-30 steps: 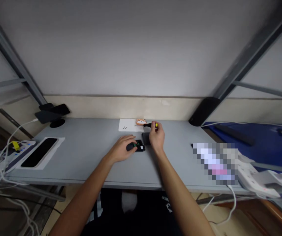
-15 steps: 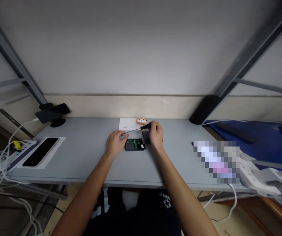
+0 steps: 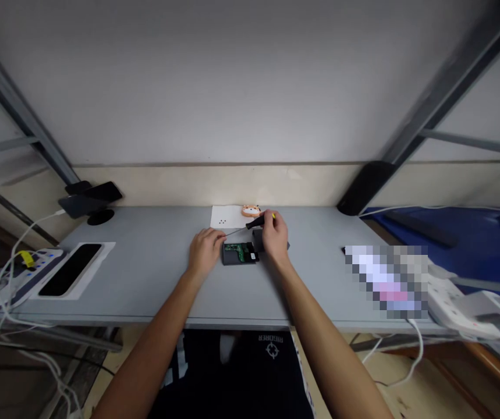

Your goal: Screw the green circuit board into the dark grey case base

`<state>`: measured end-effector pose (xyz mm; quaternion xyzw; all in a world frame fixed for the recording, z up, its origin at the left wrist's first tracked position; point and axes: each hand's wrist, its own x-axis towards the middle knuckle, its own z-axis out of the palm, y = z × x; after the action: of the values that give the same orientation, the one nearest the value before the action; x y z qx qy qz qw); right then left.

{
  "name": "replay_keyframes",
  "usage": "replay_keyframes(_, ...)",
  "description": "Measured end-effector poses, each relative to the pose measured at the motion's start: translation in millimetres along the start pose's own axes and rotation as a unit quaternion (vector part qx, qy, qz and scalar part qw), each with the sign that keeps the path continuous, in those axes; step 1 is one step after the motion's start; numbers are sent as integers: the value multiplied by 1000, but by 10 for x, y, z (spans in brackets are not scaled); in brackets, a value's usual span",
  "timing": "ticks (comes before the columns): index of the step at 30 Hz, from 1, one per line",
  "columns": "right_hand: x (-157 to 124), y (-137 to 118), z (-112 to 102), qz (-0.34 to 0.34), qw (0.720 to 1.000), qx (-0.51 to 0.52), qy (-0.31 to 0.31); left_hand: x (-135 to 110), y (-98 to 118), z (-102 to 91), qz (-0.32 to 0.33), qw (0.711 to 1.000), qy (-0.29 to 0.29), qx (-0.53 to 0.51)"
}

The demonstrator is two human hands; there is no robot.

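R fingers [image 3: 269, 217] tight on screwdriver hdl [image 3: 255, 222], L fingers [image 3: 217, 233] at tip, grip unclear

We judge this a home or dormitory room: metal posts [image 3: 18, 107] flank the surface [image 3: 145, 273], a smartphone [image 3: 71, 269] on it, a power strip [image 3: 42, 267] at its left end.

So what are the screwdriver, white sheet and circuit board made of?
Screwdriver: black handle with a yellow end, probably plastic or rubber; the thin grey shaft suggests metal.
White sheet: probably paper or thin card, being flat, pale and matte.
Circuit board: likely resin-based laminate, judging by its green, patterned face; finish unclear.
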<state>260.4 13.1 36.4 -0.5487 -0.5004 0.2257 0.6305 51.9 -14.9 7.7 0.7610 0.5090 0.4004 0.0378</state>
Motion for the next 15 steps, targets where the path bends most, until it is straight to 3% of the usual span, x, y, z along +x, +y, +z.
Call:
replay_keyframes(7,-57,-109,29,-5,1000,18,6,-2,-2,-31,7,1000,10,-9)
replay_keyframes(15,-136,-285,54,-43,998,32,13,9,4,14,25,996,-27,-84)
